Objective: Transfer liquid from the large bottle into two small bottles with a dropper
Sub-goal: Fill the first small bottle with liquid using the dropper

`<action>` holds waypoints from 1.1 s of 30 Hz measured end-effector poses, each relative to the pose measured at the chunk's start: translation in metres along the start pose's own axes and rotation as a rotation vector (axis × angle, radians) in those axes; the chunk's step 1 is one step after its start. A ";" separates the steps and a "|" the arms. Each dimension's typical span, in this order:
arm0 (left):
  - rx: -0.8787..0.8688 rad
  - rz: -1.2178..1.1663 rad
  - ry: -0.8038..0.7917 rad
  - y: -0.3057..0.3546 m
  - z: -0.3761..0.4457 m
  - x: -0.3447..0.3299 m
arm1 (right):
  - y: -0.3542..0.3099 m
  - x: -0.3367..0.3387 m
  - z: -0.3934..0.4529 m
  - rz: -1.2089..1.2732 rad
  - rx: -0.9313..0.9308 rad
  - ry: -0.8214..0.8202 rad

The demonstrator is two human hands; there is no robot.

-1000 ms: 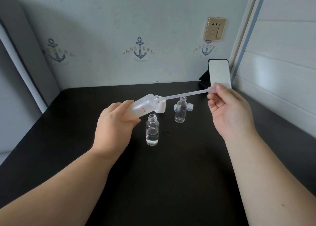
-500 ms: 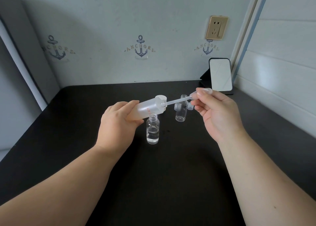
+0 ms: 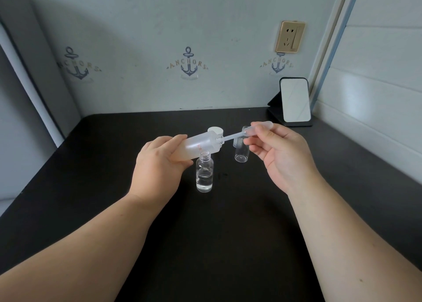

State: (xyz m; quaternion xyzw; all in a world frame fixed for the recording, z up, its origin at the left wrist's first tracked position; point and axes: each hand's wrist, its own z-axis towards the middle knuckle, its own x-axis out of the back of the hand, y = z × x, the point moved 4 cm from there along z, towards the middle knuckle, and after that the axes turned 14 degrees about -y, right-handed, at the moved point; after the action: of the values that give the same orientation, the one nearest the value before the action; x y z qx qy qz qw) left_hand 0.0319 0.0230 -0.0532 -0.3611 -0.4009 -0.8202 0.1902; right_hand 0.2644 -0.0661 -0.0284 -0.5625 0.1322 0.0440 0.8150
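The large frosted bottle point(image 3: 201, 147) is held off the black tabletop point(image 3: 228, 244), tipped almost flat with its open neck pointing right and slightly up; faint orange lettering shows on its side. The left hand point(image 3: 159, 167) grips it round the lower body, fingers curled over the top and thumb underneath. Into the neck runs the thin stem of a clear plastic dropper point(image 3: 242, 134), which slants up to the right; its bulb end is pinched between the thumb and fingertips of the right hand point(image 3: 283, 155), the other fingers loosely curled below. Just under the tilted bottle's shoulder stands a small clear bottle point(image 3: 204, 172), upright and uncapped, with clear liquid filling roughly its lower third. A second small clear bottle point(image 3: 241, 152) stands upright farther back and to the right, partly hidden by the right hand's fingers and the dropper (whether it holds any liquid cannot be told). A white cap point(image 3: 215, 131) sits on the table behind the large bottle's neck. At the table's back right corner a small mirror point(image 3: 295, 100) leans on a dark stand, near the wall, which carries anchor decals point(image 3: 188, 64) and a gold-coloured power socket point(image 3: 290, 37).
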 end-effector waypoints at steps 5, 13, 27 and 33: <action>0.009 -0.012 -0.007 0.000 -0.001 0.001 | -0.003 0.006 0.001 0.051 -0.003 0.048; 0.027 -0.012 -0.016 0.000 -0.001 0.002 | -0.007 0.023 0.000 0.173 0.017 0.154; 0.124 -0.146 -0.021 -0.013 0.002 0.002 | -0.007 0.047 0.000 0.436 0.095 0.363; 0.148 -0.198 -0.012 -0.013 0.001 0.004 | -0.009 0.047 -0.001 0.485 0.123 0.367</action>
State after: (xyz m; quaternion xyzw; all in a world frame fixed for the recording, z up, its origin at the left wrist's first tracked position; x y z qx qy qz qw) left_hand 0.0218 0.0322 -0.0565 -0.3099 -0.4950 -0.8010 0.1318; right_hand 0.3113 -0.0745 -0.0327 -0.4626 0.4099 0.1268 0.7758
